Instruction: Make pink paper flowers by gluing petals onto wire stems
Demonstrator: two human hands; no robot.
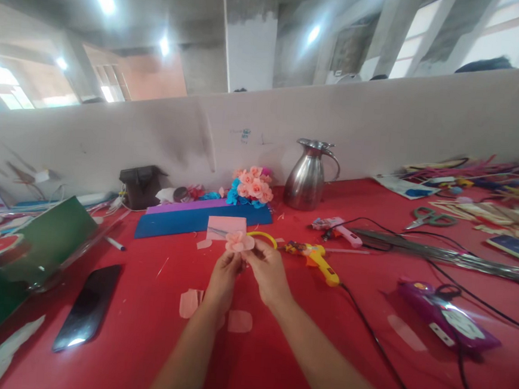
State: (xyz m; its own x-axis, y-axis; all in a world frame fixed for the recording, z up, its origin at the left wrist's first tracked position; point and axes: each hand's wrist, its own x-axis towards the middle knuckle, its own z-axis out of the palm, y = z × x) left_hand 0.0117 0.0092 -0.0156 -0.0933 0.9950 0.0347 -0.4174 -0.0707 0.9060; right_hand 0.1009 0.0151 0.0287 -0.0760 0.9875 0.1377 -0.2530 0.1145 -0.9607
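Over the middle of the red table, a pink paper flower is held up between both hands. My left hand is closed below it, fingers pinched at its base. My right hand pinches the flower's right edge. Just beyond lies a pink paper sheet, with yellow-handled scissors partly hidden behind the flower. Cut pink petals lie near my forearms, and another petal stack is to the left. A yellow glue gun rests right of my right hand.
A steel jug stands at the back beside a bunch of finished paper flowers. A black phone lies left. On the right are a purple power strip with cables, green-handled scissors and a bundle of wires.
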